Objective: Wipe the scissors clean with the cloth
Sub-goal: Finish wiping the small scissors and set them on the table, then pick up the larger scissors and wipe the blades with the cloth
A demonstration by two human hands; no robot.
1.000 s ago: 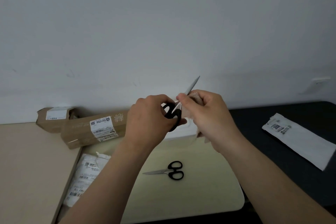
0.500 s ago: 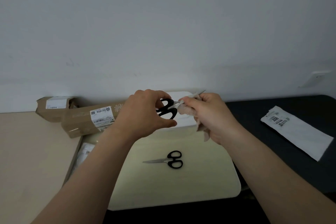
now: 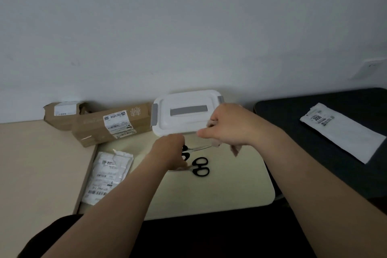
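1. Head view: our left hand (image 3: 168, 151) grips the scissors (image 3: 194, 149) low over the bench (image 3: 230, 184); our right hand (image 3: 230, 128), fingers clenched, holds the cloth (image 3: 234, 150) by the blade tip.
2. We judge wiping unfinished; a second pair (image 3: 200, 166) lies alongside.

You've got one clear no.: "3006", bold black, on the label of the white mailer bag (image 3: 343, 134) lying on the dark table (image 3: 282, 115) at your right. The small print & codes round it are too fine to read. The long cardboard box (image 3: 94, 130) carries a white shipping label (image 3: 116, 121) w/ QR code & barcodes, txt illegible, plus a white printed logo (image 3: 135, 111), chars unclear. The shorter box (image 3: 60, 121) behind it: white label, blurred. The white bag (image 3: 109, 174) at your left: barcodes & upside-down print, approx. "307-P002", not certain.
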